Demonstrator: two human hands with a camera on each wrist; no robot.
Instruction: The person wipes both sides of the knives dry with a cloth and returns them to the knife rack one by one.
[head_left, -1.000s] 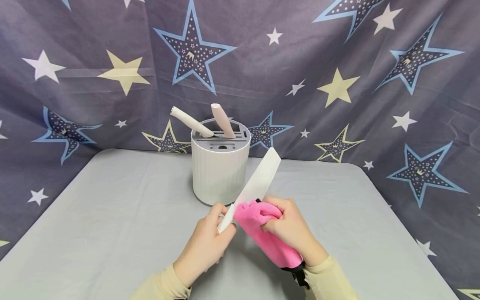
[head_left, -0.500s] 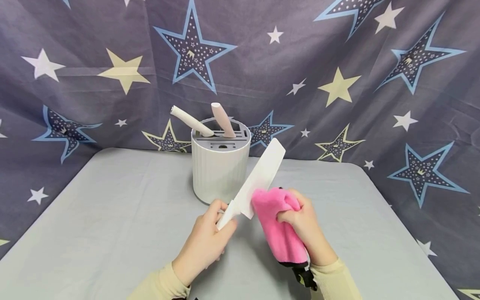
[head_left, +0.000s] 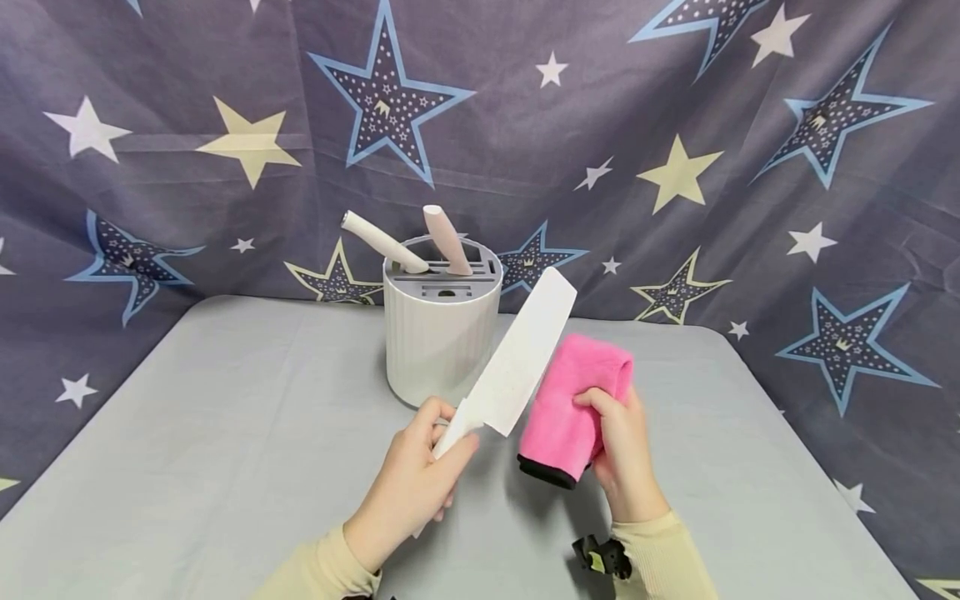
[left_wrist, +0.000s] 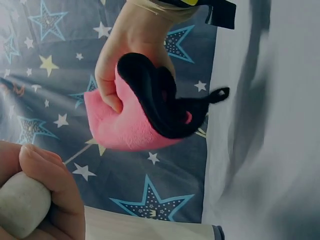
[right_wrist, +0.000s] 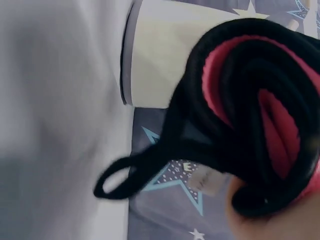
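Observation:
A white knife (head_left: 525,350) with a broad blade is gripped at its handle by my left hand (head_left: 408,479); the blade slants up to the right above the table. In the left wrist view the butt of the knife handle (left_wrist: 24,204) pokes out of the curled fingers. My right hand (head_left: 622,450) holds a folded pink cloth (head_left: 573,400) with black edging, just right of the blade, and a narrow gap seems to part them. The cloth's black trim and hanging loop (right_wrist: 122,177) fill much of the right wrist view, hiding most of the right fingers.
Behind the blade stands a ribbed white knife block (head_left: 435,350) with a slotted grey top. A white handle (head_left: 384,242) and a pinkish handle (head_left: 446,240) stick out of it. The grey table (head_left: 247,433) meets a star-patterned curtain (head_left: 487,100) at the back.
My right hand has moved right and turned, carrying the cloth off the lower blade and beside it. The knife has shifted slightly up and right, still in my left hand.

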